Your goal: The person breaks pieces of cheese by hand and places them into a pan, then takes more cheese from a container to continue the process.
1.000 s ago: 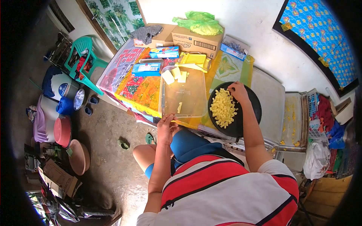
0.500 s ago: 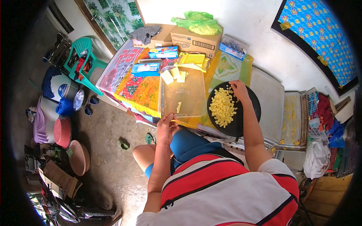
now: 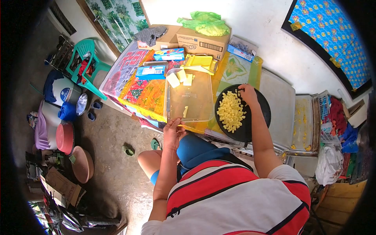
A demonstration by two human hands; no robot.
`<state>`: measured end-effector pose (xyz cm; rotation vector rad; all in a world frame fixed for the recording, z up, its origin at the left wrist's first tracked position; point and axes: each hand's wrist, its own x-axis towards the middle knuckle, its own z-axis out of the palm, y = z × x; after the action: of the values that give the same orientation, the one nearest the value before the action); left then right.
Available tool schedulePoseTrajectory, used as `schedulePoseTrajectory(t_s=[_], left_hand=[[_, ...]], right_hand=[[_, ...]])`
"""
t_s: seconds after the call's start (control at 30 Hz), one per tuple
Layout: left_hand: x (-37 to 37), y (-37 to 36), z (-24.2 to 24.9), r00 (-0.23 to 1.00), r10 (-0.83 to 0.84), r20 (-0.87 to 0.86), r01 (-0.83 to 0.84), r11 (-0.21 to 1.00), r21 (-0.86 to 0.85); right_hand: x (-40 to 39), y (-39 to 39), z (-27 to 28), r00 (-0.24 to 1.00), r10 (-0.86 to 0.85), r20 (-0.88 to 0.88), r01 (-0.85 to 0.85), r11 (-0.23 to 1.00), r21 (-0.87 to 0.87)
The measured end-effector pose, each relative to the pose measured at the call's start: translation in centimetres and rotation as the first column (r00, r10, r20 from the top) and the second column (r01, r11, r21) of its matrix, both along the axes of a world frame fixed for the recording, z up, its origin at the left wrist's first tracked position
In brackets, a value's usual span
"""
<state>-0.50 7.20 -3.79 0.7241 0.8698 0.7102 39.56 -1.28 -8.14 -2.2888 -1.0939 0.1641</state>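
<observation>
Diced yellow cheese cubes (image 3: pixel 230 111) are heaped on the left part of a round black tray (image 3: pixel 256 121). My right hand (image 3: pixel 248 94) is over the tray's far edge, beside the heap, with its fingers bent together; whatever may be between them is hidden. My left hand (image 3: pixel 172 132) is closed at the near left corner of a clear plastic tray (image 3: pixel 192 100), and I cannot make out what its fingers hold. Cheese blocks (image 3: pixel 173 80) lie at the far end of that clear tray. A thin cheese strip (image 3: pixel 185 111) lies nearer my left hand.
Behind the clear tray are a yellow slotted cutter (image 3: pixel 200 62) and blue boxes (image 3: pixel 152 72). A cardboard box (image 3: pixel 201 44) with a green plastic bag (image 3: pixel 205 24) stands against the wall. Metal trays (image 3: pixel 276 107) are to the right, a green chair (image 3: pixel 89 62) to the left.
My right hand has shifted very slightly at the black tray's far edge. My left hand and the cheese look unchanged.
</observation>
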Motion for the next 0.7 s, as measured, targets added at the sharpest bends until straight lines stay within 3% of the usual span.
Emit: schedulePoseTrajectory(t_s=[0.1,0.3,0.5,0.7], left_hand=[[0.0,-0.1,0.1,1.0,0.0,0.0,0.0,1.0,0.0],[-0.1,-0.1,0.1,1.0,0.006,-0.01,-0.006,1.0,0.001],[-0.3,-0.1,0.0,1.0,0.003,-0.022,-0.003,1.0,-0.007],[0.1,-0.1,0.0,1.0,-0.001,-0.023,0.0,1.0,-0.023]], right_hand=[[-0.2,0.4,0.0,0.993,0.121,-0.012,-0.12,0.992,0.047],[-0.7,1.1,0.9,0.998,0.058,-0.019,-0.06,0.987,-0.151],[-0.8,1.6,0.6,0.991,0.101,0.091,-0.086,0.984,-0.157],[-1.4,2.6,0.9,0.993,0.089,0.078,-0.065,0.96,-0.272]])
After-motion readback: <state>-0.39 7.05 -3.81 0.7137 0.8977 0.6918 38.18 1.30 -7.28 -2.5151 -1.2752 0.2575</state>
